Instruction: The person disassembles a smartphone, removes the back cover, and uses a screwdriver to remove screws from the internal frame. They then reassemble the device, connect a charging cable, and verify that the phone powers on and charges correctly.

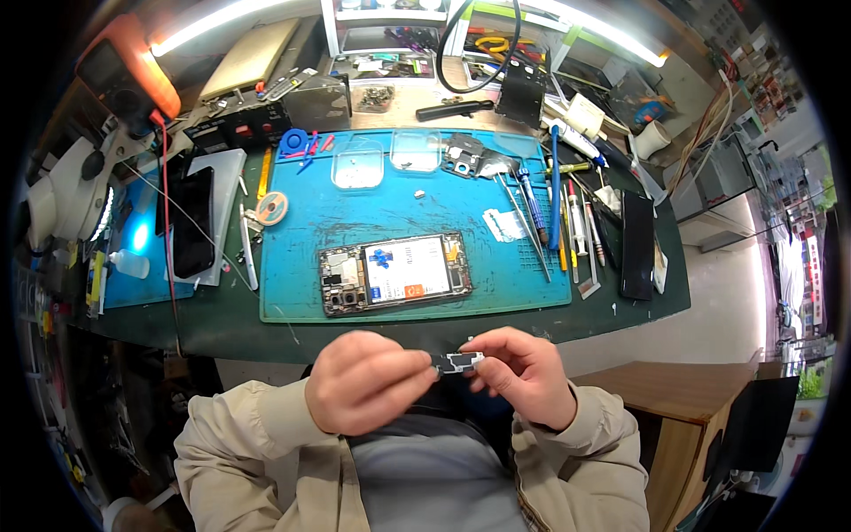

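Note:
Just beyond the bench's front edge, my left hand [368, 383] and my right hand [527, 377] hold a small flat black-and-silver phone part [459, 363] between them. Fingers of the left hand pinch its left end, and the right thumb and fingers grip the other end. An opened phone [339, 269] lies on the blue repair mat [301, 213] a little past my hands. Its white battery [417, 264] and camera area are exposed.
Two clear plastic boxes [358, 167] stand at the mat's back. Tweezers [525, 222], screwdrivers and syringes lie along the right side beside a dark phone [636, 246]. Left are a solder spool [272, 208], another dark phone [194, 222] and an orange multimeter [128, 75] with a red lead.

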`<state>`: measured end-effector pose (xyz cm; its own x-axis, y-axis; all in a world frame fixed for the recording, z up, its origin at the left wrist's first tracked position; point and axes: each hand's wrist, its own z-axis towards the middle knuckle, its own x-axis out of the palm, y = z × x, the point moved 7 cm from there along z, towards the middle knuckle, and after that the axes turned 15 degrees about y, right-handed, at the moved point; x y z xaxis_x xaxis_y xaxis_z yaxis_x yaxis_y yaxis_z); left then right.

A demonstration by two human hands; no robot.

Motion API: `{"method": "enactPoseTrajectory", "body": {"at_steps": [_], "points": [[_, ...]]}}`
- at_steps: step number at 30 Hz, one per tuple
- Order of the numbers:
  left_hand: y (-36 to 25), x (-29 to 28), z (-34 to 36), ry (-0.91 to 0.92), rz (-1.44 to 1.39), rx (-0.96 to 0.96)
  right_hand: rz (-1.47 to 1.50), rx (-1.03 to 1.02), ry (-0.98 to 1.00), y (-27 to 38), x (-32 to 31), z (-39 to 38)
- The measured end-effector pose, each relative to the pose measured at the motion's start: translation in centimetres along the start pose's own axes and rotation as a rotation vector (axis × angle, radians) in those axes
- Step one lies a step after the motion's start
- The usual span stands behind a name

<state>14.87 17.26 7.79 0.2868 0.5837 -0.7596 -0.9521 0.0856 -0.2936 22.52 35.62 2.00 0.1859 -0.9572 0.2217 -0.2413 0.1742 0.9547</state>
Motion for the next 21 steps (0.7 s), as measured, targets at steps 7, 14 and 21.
{"method": "enactPoseTrajectory", "body": {"at_steps": [7, 14, 21], "points": [[-1.1, 2.4, 1.4, 0.004, 0.244, 0.133, -0.135, -0.087, -0.168, 2.3, -3.7, 0.0], [2.9, 3.8, 1.5, 0.216, 0.201, -0.283, -1.147, -0.269, -0.429, 8.4, -7.2, 3.2], [4.2, 4.1, 2.0, 0.236, 0.188, -0.414, -0.454, -0.211, -0.082, 7.3, -8.3, 9.4]]}}
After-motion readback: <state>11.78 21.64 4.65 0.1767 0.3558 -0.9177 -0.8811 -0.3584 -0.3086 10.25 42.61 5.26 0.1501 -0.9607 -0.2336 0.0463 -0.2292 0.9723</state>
